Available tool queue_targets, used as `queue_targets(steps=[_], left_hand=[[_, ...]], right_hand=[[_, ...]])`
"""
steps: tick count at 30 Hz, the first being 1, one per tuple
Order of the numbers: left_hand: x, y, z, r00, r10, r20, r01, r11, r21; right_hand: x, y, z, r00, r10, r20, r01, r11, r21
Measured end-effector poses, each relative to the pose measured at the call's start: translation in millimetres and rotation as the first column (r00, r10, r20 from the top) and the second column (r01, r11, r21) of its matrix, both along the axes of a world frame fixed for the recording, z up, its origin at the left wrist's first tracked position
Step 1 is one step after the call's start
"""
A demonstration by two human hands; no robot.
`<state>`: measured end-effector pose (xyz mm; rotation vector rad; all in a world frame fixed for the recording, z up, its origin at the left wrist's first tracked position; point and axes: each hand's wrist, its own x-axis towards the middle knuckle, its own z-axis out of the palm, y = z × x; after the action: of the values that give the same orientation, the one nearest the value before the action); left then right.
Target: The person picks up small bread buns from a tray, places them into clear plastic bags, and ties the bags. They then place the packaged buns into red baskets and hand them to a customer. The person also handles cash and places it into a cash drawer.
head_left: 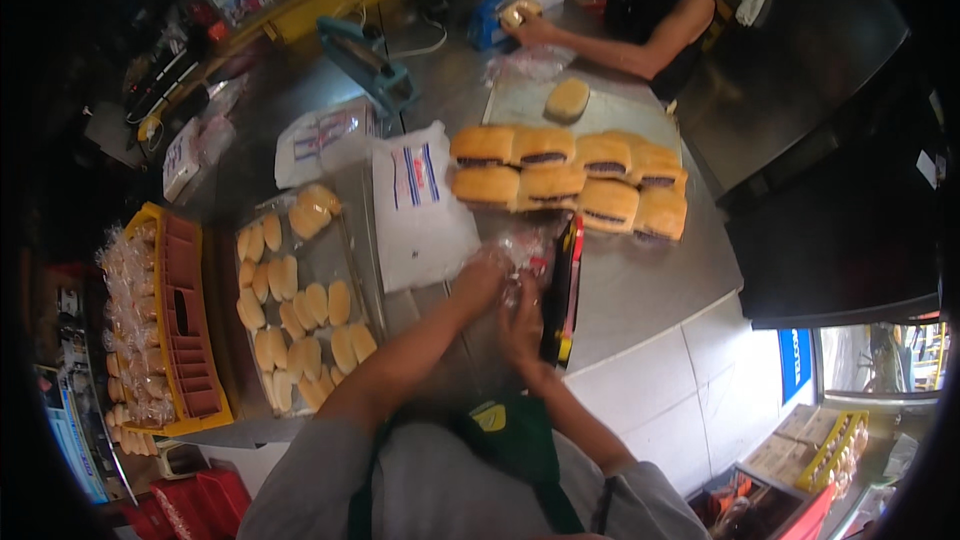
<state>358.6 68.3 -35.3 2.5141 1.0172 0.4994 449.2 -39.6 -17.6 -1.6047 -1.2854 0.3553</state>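
At the near edge of the metal table, both hands meet at a crinkled clear plastic bag (pixel 520 243) with some red on it. My left hand (pixel 483 278), slightly blurred, closes on the bag from the left. Closer to me, my right hand (pixel 522 325) grips its lower part; what is inside cannot be made out. Just right of the hands stands a long black bar-shaped device (pixel 563 295) with yellow and red edges. Beyond it lie joined rows of split buns (pixel 553 183) with dark filling. A white printed package of bags (pixel 420 205) lies to the left.
Several small rolls lie on a metal tray (pixel 362 275) at left, beside a yellow crate (pixel 190 315) and wrapped bread. A teal sealer (pixel 365 65) stands farther back. Across the table, a person's hand (pixel 535 30) holds a bun near a blue device. One bun (pixel 567 99) lies alone.
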Motion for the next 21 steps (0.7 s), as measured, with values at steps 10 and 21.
queue_targets(steps=[10,21], left_hand=[[-35,-12,27,0.987,-0.149,-0.058,0.136,0.974,-0.178],[-212,10,137,0.126,0.706,0.697,0.01,0.701,-0.713]], right_hand=[[6,-4,-8,0.901,0.127,0.414,-0.064,0.985,-0.162],[-4,-4,-4,0.639,0.46,0.616,0.078,0.758,-0.647]])
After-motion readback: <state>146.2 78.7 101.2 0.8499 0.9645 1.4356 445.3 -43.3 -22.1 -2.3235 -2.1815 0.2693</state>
